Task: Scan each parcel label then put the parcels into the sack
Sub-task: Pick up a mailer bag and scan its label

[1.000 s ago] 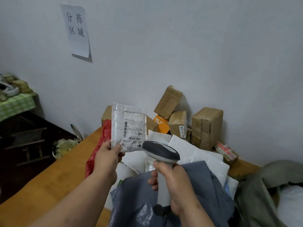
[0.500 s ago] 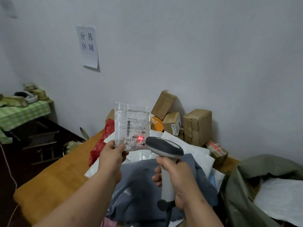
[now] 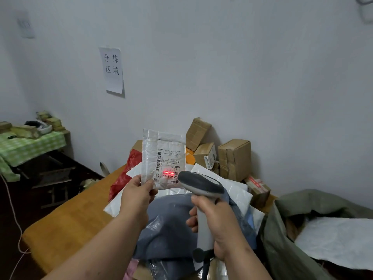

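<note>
**Scan in hand: red beam on label of white padded mailer**

Left hand [image 3: 135,196] pinching small white padded mailer [image 3: 163,158] by lower left corner, held upright above worktop pile. Right hand [image 3: 217,223] wrapped round handle of grey-and-white handheld scanner [image 3: 200,183]; red line falling on barcode of printed label [image 3: 170,163]. Both grips narrow, each holding its item.

Progress, judged: early to middle. At least one white parcel [image 3: 335,239] already lying in olive-green sack [image 3: 282,239], mouth gaping at right. Still left: grey poly bag [image 3: 169,225], white poly mailers [image 3: 232,186], red bag [image 3: 123,178], brown cardboard boxes [image 3: 234,158] stacked against wall.

Around: orange wooden worktop [image 3: 66,225], paper wall sign [image 3: 112,70], green-checked side table [image 3: 30,146]. Path from mailer to sack crossing scanner hand; nothing else seen blocking.
</note>
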`<action>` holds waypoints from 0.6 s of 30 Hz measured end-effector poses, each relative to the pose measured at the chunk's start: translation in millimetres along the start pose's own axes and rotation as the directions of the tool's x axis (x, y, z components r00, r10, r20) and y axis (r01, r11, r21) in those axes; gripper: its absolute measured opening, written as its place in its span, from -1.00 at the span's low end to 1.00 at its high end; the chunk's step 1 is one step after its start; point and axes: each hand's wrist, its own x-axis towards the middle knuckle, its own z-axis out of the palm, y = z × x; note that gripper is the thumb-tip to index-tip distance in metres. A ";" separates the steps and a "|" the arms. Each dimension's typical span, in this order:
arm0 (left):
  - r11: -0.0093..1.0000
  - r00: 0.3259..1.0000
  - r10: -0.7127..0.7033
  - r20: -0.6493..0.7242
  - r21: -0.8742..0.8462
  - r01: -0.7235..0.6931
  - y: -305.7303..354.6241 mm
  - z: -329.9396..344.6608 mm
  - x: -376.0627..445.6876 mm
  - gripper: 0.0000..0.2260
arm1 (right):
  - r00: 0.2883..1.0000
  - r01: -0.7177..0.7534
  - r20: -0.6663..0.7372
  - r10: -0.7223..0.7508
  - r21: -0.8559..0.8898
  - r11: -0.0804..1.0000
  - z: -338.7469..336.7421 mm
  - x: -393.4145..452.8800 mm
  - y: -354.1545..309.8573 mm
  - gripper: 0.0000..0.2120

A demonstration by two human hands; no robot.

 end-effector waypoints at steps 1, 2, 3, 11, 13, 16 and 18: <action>1.000 1.000 -0.001 0.001 0.003 0.001 0.6 -0.1 -4.0 -0.89 | 1.000 0.002 -0.003 -0.002 -0.001 1.000 -1.4 -2.6 0.7 -0.84; 1.000 1.000 -0.003 0.000 0.005 0.003 1.0 -0.2 -7.8 -0.90 | 1.000 0.003 -0.006 -0.003 0.001 1.000 -2.9 -5.2 1.0 -0.84; 1.000 1.000 -0.005 0.001 0.003 0.005 1.3 -0.3 -11.6 -0.90 | 1.000 0.002 -0.011 -0.002 0.002 1.000 -4.1 -8.2 1.0 -0.84; 0.999 0.992 -0.038 0.124 0.005 0.038 0.2 16.6 -29.0 -0.89 | 0.992 -0.010 -0.125 0.012 0.014 1.000 -25.5 -35.0 -7.5 -0.85; 0.998 0.980 -0.063 0.186 0.021 0.060 -2.6 29.8 -30.3 -0.88 | 0.976 0.002 -0.220 0.004 0.028 1.000 -35.9 -40.2 -9.2 -0.87; 0.992 0.953 -0.118 0.279 0.073 0.102 -12.1 46.9 -31.8 -0.88 | 0.931 0.016 -0.365 0.014 0.080 0.997 -50.6 -49.1 -6.6 -0.87; 0.987 0.926 -0.153 0.346 0.099 0.126 -20.5 57.7 -36.1 -0.87 | 0.896 0.032 -0.444 0.012 0.090 0.995 -60.8 -55.6 -1.8 -0.87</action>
